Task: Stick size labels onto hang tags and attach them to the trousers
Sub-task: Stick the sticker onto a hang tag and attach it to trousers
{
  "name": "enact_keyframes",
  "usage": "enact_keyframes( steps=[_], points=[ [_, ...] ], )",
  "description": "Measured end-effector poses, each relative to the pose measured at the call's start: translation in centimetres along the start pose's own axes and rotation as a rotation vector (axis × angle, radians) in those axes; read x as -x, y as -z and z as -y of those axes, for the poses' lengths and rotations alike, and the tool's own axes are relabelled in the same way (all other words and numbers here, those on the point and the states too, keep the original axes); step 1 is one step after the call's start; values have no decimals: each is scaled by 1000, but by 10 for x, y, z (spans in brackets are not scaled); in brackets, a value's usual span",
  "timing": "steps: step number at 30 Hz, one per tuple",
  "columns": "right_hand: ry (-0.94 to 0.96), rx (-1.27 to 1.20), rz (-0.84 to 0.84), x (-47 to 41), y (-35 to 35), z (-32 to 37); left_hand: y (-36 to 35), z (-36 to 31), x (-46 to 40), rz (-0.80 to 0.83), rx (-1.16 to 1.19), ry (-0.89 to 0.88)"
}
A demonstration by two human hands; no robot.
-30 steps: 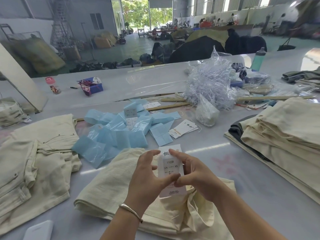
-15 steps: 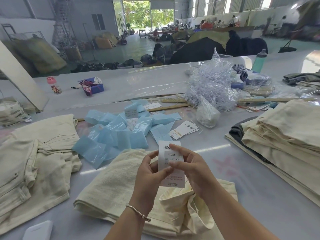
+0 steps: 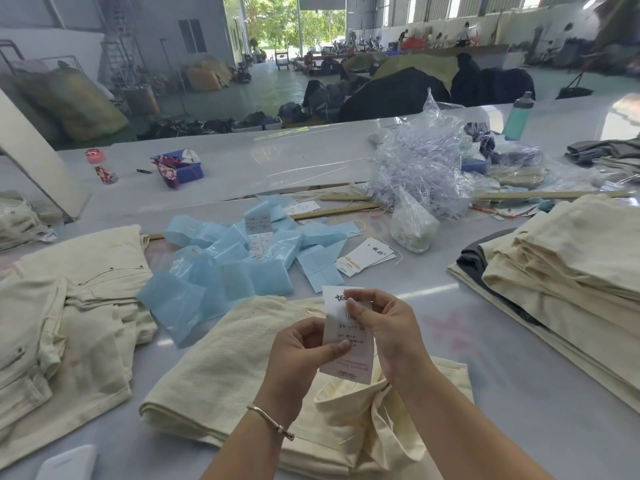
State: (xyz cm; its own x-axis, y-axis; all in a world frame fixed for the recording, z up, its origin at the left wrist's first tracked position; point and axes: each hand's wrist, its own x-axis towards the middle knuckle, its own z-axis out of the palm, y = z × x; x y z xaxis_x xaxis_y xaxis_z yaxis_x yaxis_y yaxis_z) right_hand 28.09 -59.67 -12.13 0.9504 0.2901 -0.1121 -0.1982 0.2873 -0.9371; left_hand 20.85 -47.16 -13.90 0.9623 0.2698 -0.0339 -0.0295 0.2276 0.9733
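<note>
Both hands pinch an upright white hang tag [image 3: 348, 355] over cream trousers [image 3: 221, 368]: left hand [image 3: 298, 355] low, right hand [image 3: 388, 327] high; print reads "XS".

Both hands hold a white hang tag [image 3: 348, 336] above folded cream trousers [image 3: 221, 375] on a grey table [image 3: 519, 393]: the left hand [image 3: 298, 355] pinches its lower edge, the right hand [image 3: 384, 327] its top. Blue backing sheets [image 3: 225, 268] lie scattered beyond; stacked cream trousers [image 3: 571, 265] sit at right.
</note>
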Motion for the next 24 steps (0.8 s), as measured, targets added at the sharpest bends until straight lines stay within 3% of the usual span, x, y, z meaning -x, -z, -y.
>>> enact_keyframes(
  steps=[6, 10, 14, 21, 24],
  points=[
    [9, 130, -85, -18, 18, -7, -17, 19, -24, 93, 22, 148],
    [-37, 169, -39, -44, 38, -9, -36, 30, -47, 54, 77, 248],
    [-63, 214, -40, -90, 67, -15, -50, 36, -75, -87, 57, 318],
    [4, 918, -319, -225, 145, -30, -52, 52, -120, -246, 5, 321],
    [35, 1131, -302, -280, 158, -34, -50, 61, -134, -282, 11, 288]
  ],
)
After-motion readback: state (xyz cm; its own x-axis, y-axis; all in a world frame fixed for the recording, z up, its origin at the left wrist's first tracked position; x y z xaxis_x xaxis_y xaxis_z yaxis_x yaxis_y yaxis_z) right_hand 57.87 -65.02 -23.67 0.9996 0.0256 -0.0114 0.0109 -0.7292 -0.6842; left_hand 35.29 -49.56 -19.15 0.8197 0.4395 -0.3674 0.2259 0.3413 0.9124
